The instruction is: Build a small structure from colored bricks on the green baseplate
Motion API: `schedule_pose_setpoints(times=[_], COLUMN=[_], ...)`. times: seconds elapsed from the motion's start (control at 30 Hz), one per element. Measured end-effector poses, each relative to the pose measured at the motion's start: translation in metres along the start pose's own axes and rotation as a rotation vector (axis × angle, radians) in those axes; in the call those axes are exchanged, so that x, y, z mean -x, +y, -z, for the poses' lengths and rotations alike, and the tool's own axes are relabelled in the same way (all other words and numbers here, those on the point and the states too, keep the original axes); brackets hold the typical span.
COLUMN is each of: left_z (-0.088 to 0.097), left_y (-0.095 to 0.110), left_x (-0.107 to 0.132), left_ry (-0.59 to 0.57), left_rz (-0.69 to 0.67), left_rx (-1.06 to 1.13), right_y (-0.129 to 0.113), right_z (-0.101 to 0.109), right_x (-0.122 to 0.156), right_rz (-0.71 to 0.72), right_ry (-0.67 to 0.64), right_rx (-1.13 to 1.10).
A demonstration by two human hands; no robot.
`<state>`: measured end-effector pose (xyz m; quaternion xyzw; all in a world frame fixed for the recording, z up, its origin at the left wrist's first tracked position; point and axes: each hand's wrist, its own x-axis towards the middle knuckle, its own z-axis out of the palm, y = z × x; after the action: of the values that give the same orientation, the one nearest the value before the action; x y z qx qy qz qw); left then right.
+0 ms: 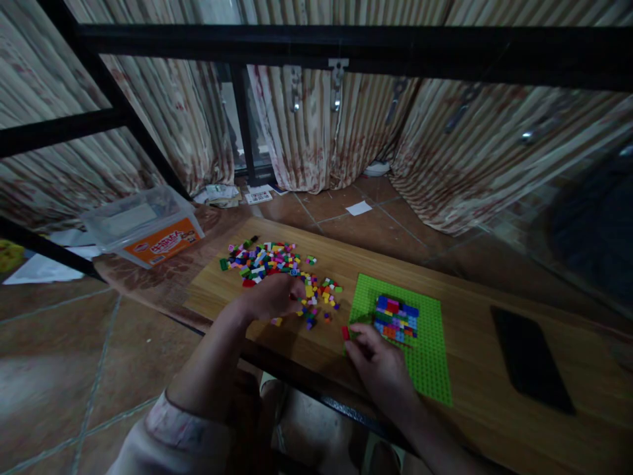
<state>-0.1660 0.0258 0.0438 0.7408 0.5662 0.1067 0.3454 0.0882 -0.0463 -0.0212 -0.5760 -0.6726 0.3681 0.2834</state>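
Resting on a smooth, wood-grained tabletop is a loose pile of bricks, small, rectangular and many-coloured; beside it lies a thin, square-cornered green baseplate, its surface studded throughout; a compact, multicoloured brick assembly sits on the baseplate, blue along its far edge.

A flat black slab with rounded corners lies right of the baseplate; a clear plastic box with an orange label stands past the tabletop's left end; pleated, striped curtains hang behind a black metal frame; a white paper lies on the tiled floor.

The left hand is over the near side of the pile, hiding part of it, fingers curled; whether they grip a brick cannot be told; the right hand covers part of the baseplate's near left side, thumb and forefinger pinching a red brick at the baseplate's left edge; the assembly lies just beyond the right hand, the pile well to its left; the two hands are apart.
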Motion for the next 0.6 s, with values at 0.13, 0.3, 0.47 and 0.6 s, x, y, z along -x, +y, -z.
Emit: schedule_pose_setpoints(times=[0.13,0.3,0.47,0.6], left_z=[0.021,0.030,0.018,0.018], left_y=[-0.023,-0.044,-0.043,-0.046], left_x=[0.008,0.010,0.000,-0.008], left_ry=[0.134,0.270,0.324,0.308], left_rz=[0.071,0.144,0.148,0.165], left_rx=[-0.037,-0.075,-0.201,-0.324], right_y=[0.003,0.009,0.016,0.019], right_z=[-0.005,-0.013,-0.016,-0.013], right_x=[-0.006,-0.009,-0.010,-0.009], right_rz=[-0.094,-0.192,-0.097,-0.035], right_ry=[0.015,0.011,0.042,0.034], right_rx=[-0.149,-0.446,-0.427,-0.324])
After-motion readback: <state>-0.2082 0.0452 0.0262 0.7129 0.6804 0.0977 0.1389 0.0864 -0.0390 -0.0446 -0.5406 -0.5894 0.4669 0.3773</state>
